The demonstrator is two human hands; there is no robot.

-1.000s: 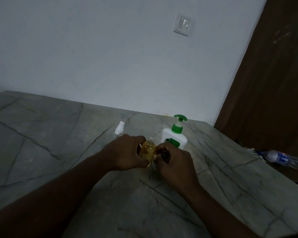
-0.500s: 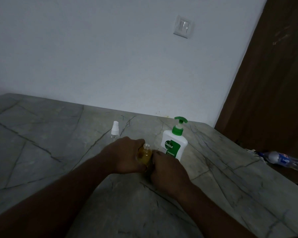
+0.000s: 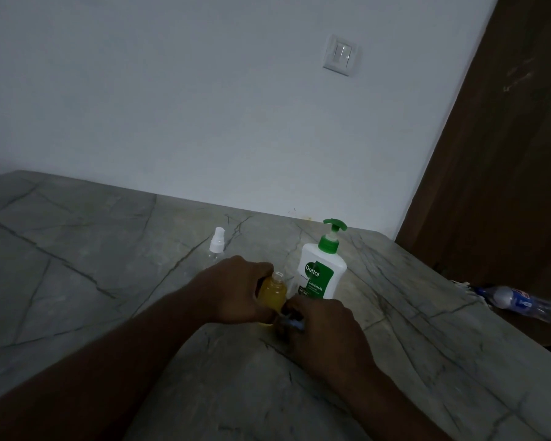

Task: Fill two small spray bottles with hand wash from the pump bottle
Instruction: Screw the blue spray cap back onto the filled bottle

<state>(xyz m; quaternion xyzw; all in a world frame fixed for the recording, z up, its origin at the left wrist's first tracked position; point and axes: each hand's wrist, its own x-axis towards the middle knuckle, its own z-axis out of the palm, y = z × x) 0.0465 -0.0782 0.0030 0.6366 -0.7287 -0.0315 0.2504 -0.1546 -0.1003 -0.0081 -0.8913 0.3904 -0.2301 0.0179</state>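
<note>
A small clear spray bottle (image 3: 272,292) full of amber liquid stands uncapped on the grey stone table (image 3: 93,281), gripped by my left hand (image 3: 233,289). My right hand (image 3: 322,329) is curled low beside the bottle's base, closed on something small and bluish-white; what it is I cannot tell. A white pump bottle (image 3: 322,272) with a green pump head stands just behind the hands. A second small clear spray bottle (image 3: 217,245) with a white cap stands further back on the left, its lower part hidden by my left hand.
A white wall with a light switch (image 3: 341,55) rises behind the table. A brown wooden door (image 3: 503,170) is at the right. Past the table's right edge, a plastic water bottle (image 3: 522,302) lies on a lower surface.
Both hands have lowered the amber bottle onto the table. My right hand has dropped from the bottle's neck down to its base. The capped bottle at the back is now uncovered.
</note>
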